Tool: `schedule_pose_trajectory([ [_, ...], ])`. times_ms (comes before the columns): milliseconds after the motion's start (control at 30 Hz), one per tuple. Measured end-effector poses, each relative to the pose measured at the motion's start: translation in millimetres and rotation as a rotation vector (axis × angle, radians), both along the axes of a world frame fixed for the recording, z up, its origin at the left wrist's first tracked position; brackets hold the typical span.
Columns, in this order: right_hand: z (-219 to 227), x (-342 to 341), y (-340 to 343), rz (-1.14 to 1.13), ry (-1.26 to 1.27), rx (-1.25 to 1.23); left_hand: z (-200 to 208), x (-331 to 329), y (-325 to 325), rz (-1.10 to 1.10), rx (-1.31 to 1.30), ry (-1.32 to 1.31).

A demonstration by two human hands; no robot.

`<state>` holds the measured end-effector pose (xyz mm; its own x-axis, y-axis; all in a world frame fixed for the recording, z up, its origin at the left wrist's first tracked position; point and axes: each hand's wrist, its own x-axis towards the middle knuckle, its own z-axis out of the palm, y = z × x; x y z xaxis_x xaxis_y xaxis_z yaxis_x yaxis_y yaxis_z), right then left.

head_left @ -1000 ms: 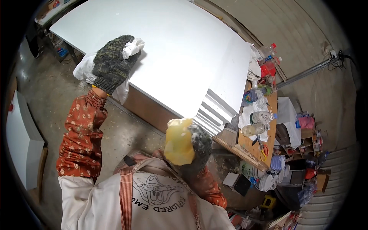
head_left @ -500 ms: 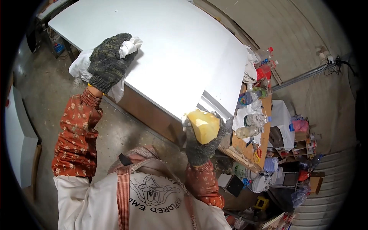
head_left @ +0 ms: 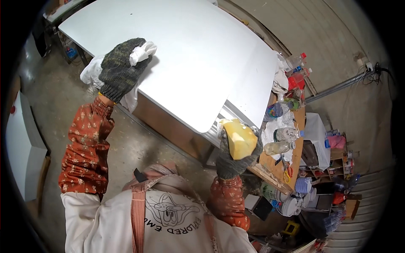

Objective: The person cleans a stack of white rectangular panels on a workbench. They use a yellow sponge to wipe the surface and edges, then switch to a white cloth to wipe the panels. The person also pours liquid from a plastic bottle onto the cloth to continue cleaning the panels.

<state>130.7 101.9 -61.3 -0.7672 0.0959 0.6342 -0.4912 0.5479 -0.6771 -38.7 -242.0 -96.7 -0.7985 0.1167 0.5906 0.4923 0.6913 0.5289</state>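
Note:
My left hand (head_left: 122, 67), in a dark knitted glove, is closed on a white cloth (head_left: 142, 52) above the near left edge of a large white board (head_left: 177, 63). Part of the cloth hangs past that edge beside my wrist. Beyond the board's rounded near corner, my right hand (head_left: 232, 162), gloved the same way, grips a yellow sponge (head_left: 239, 138) with whitish patches. It is a chunky block, tilted up toward me. The fingers behind it are mostly hidden.
A wooden bench (head_left: 274, 168) on the right carries plastic bottles (head_left: 278, 147) and orange-handled scissors (head_left: 288, 172). White buckets (head_left: 291, 206) stand beneath it. Another white panel (head_left: 23, 147) is at far left. A silvery channel (head_left: 234, 111) lies beside the board's near corner.
My right hand has moved right and slightly toward me with the sponge, away from the board's corner. My left hand keeps its place on the cloth. The whole view has shifted a little.

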Motion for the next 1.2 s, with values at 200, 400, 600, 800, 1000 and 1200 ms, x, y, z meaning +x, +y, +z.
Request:
schedule_pose_trajectory([
  [200,7,-8,1,-0.097,0.255,0.372,41,34,32,0.053,-0.092,0.216],
  [400,10,-19,-13,0.881,-0.138,-1.415,13,68,53,-0.163,0.066,-0.141],
  [600,-21,-16,23,0.570,-0.106,-0.767,-34,89,97,0.177,-0.785,0.652],
  [800,-22,-2,48,-0.097,0.279,-0.191,23,115,191,-0.234,-0.154,0.867],
  [1000,-22,-5,64,-0.386,0.255,0.114,-9,132,156,-0.091,-0.684,0.995],
  [1200,-111,-1,98,-0.725,0.187,0.401,28,146,36,0.325,-0.077,0.233],
])
